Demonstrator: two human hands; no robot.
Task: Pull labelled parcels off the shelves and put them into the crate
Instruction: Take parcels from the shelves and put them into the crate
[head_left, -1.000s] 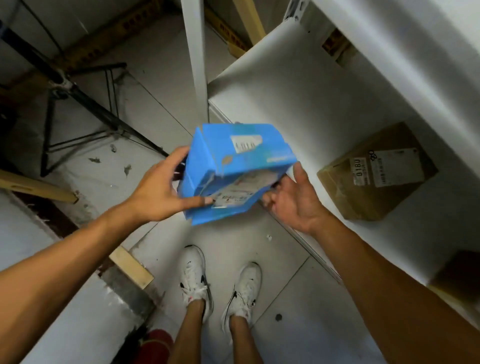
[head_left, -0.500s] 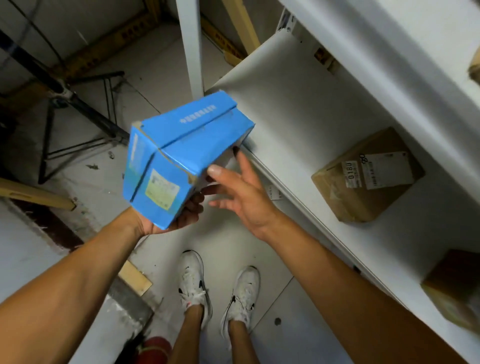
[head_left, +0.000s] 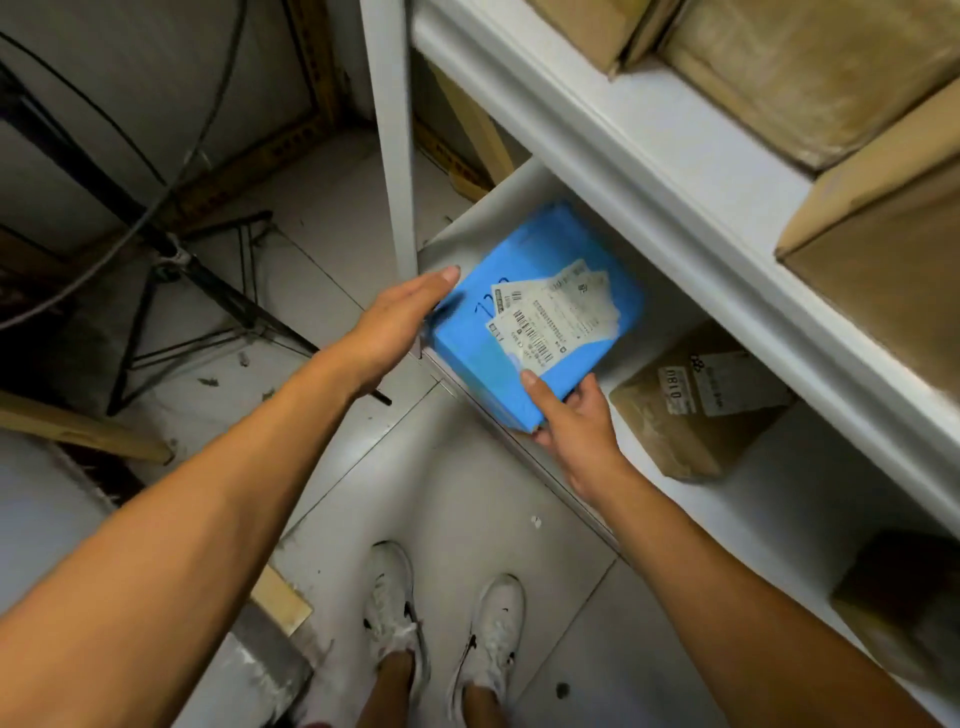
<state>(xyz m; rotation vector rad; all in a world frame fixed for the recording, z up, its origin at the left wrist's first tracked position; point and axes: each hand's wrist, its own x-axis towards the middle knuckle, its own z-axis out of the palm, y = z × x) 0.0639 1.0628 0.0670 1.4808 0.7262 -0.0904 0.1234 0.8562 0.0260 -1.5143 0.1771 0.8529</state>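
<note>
A blue parcel with white labels on its top face lies at the left end of the lower white shelf, its near corner over the shelf edge. My right hand grips that near corner, thumb on top. My left hand lies flat against the parcel's left side, fingers straight. A brown labelled parcel marked 0180 sits on the same shelf to the right. No crate is in view.
Brown cardboard boxes fill the upper shelf. A dark parcel sits at the lower right. A white upright post stands left of the shelf. A black tripod and wooden planks are on the floor to the left.
The blue parcel was turned over in both hands in front of me; now it lies label-up on the lower shelf's left end, and the view has tilted up to show the upper shelf.
</note>
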